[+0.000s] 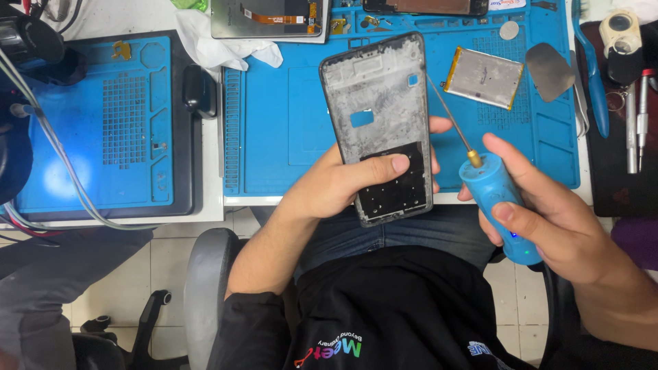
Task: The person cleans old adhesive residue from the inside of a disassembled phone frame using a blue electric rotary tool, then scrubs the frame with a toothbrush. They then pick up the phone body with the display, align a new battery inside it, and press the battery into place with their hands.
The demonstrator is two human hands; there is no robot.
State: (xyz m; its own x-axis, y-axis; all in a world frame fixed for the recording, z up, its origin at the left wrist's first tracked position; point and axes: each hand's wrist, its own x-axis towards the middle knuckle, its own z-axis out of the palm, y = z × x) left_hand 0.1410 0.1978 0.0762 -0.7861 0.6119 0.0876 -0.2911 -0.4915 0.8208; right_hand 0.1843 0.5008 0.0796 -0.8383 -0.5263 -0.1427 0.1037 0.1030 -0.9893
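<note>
Over tiled floor [510, 291], blue mat [274, 137]

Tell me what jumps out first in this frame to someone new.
The stripped phone frame at centre, gripped by the left hand with the thumb across its dark lower part. Right beside it, the right hand holds a blue powered screwdriver whose thin bit reaches the frame's upper right edge. Behind, a silver battery lies on the blue mat.

Scuffed matt grey phone frame [379, 116]; glossy blue plastic tool [499, 205] with thin metal shaft.
</note>
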